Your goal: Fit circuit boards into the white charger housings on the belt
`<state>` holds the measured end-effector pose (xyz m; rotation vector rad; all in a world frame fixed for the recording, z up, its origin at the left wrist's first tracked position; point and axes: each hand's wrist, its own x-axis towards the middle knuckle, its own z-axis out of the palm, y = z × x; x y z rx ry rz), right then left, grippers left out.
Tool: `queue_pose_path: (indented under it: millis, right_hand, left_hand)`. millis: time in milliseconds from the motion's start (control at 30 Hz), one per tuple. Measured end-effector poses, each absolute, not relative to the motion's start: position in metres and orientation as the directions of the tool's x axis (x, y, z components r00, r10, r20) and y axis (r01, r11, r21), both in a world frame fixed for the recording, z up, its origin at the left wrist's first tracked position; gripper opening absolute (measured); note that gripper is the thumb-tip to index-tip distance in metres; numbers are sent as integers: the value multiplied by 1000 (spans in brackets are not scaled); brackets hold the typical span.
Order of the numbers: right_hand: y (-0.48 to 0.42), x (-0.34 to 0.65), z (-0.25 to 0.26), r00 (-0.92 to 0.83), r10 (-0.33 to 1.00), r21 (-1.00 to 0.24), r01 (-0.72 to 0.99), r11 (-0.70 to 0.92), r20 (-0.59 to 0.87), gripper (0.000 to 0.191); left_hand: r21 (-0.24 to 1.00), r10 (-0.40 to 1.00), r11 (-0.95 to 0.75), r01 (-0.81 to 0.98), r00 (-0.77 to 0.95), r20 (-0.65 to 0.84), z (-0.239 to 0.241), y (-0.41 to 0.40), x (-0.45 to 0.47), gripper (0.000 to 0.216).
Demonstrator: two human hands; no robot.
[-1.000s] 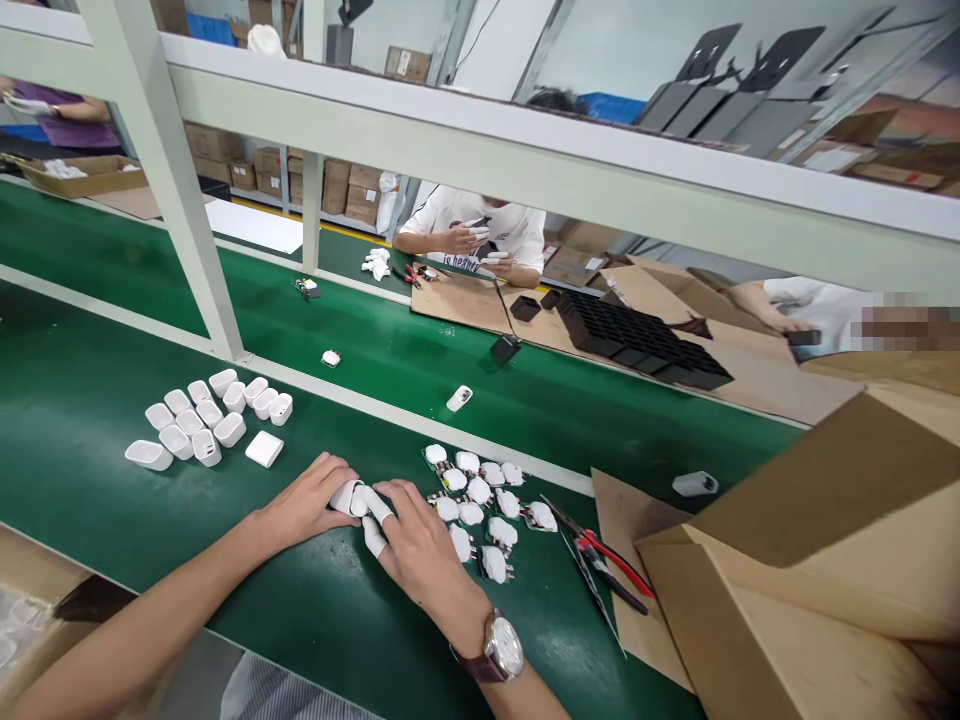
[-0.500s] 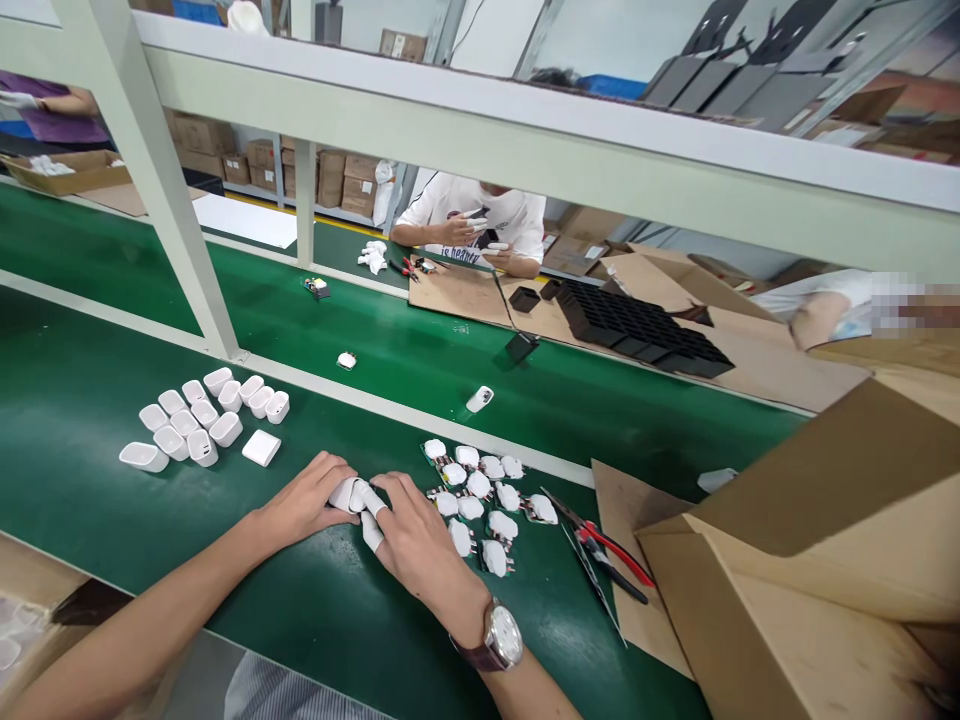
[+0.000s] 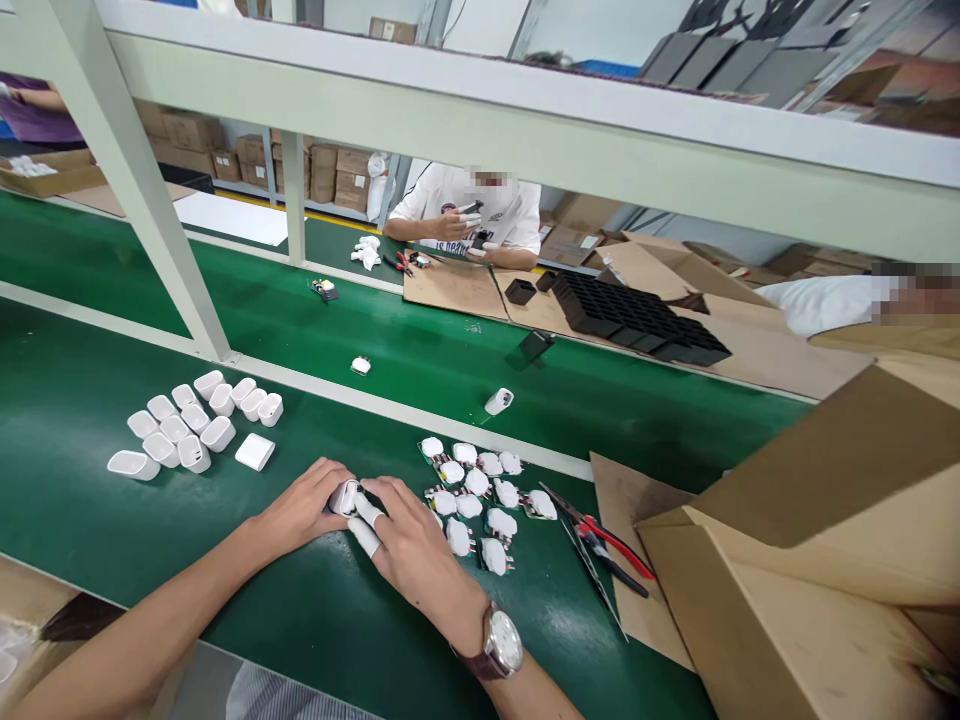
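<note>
My left hand [image 3: 306, 508] is closed around a white plastic housing [image 3: 343, 499] just above the green bench, its open end turned to the right. My right hand [image 3: 416, 545], with white finger cots on some fingers, presses at that open end. A circuit board with a white top sits partly in the opening, largely hidden by my right fingers. To the left stand several open white housings [image 3: 175, 430], and one closed-side-up housing [image 3: 254, 452] lies nearest my left hand. Several circuit boards with white tops [image 3: 476, 482] lie beyond my right hand.
Red-handled pliers [image 3: 611, 548] and a thin dark tool [image 3: 596, 570] lie at right beside an open cardboard box [image 3: 739, 620]. On the green conveyor are a white housing [image 3: 499, 401] and a black case [image 3: 537, 345]. Across it, a person [image 3: 469, 215] handles dark parts near black trays [image 3: 637, 320].
My right fingers have shifted slightly at the housing's mouth, which now shows more. Parts on the conveyor have moved a little to the right. The view has shifted slightly.
</note>
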<state>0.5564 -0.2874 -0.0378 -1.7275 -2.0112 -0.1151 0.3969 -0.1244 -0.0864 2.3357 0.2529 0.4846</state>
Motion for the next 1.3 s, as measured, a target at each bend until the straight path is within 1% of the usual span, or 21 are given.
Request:
queue_pose_path:
  millis: [100,200,300,367,467,533,567,633,733,767,800,900,933,1000,1067,1100,1133,1167,1200,1267,1300]
  right_hand:
    - [-286,553,-41,-64,920,-274,945,181,387,18]
    - [-285,552,-41,-57,938,-317,933,172,342,23]
    - [-285,553,-41,-56,938,-341,923,179,341,27]
    - [-284,552,-44,-87,931,-291,936,198,354,28]
    - [-282,551,-50,-160,920,-170,958,232,358,28]
    - [-280,551,-52,-186,916,-130,960,246,356,31]
    - [-279,551,-52,-190,917,-131,960,249,351,31]
    - [-277,553,-47,-174,927,-183,952,245,332,28]
    - [-275,556,-37,-107,950,-320,926,203,293,26]
    - [-275,556,-35,-93,953,-340,920,193,287,26]
    - [-274,556,-33,-95,954,-335,923,192,286,24]
    - [-273,559,-32,-155,948,-258,939,229,277,19]
    - [-271,562,-33,-172,947,-258,935,244,273,19]
    - [-264,577,-34,-139,945,-322,917,236,296,25]
    - [-251,603,-36,11,947,-401,907,126,321,35]
    - [-242,620,-38,106,940,-423,905,44,324,40]
    - [-232,637,-40,196,930,-426,903,-47,312,42]
    - [-221,654,-43,256,920,-420,900,-115,297,45]
    - [-211,670,-47,298,912,-409,897,-166,282,47]
    - [-190,698,-55,350,903,-388,890,-238,250,51]
    - [-181,709,-59,369,900,-377,887,-267,232,51]
  left_hand:
    - [712,334,-701,50,904,266,-87,-125,398,29]
    - [721,348,-690,60,902,258,-86,-125,398,32]
    - [738,336,-673,54,911,240,-85,-126,397,33]
    - [745,326,-666,39,913,245,-85,-125,396,32]
    - [754,325,-656,30,913,247,-86,-124,396,32]
    - [759,324,-650,33,916,238,-86,-124,396,32]
    - [760,325,-648,37,917,232,-85,-124,396,32]
    - [760,330,-649,48,917,224,-84,-124,396,31]
    - [755,336,-652,70,919,205,-83,-124,396,25]
    - [755,338,-652,75,920,200,-82,-125,396,23]
    - [756,339,-650,78,920,197,-82,-125,396,22]
    - [763,334,-643,71,922,195,-81,-125,396,23]
    - [762,329,-644,69,924,195,-82,-125,396,24]
    - [758,330,-648,80,926,185,-81,-126,393,33]
    - [754,360,-648,106,916,180,-81,-126,390,54]
    - [748,378,-653,114,905,193,-80,-126,388,65]
    - [734,390,-670,112,894,220,-78,-127,386,71]
    - [706,390,-701,99,883,263,-77,-127,385,70]
    - [665,372,-743,77,874,314,-76,-128,384,60]
    - [573,306,-820,22,861,406,-73,-129,386,27]
    - [537,275,-843,-3,857,435,-72,-130,387,14]
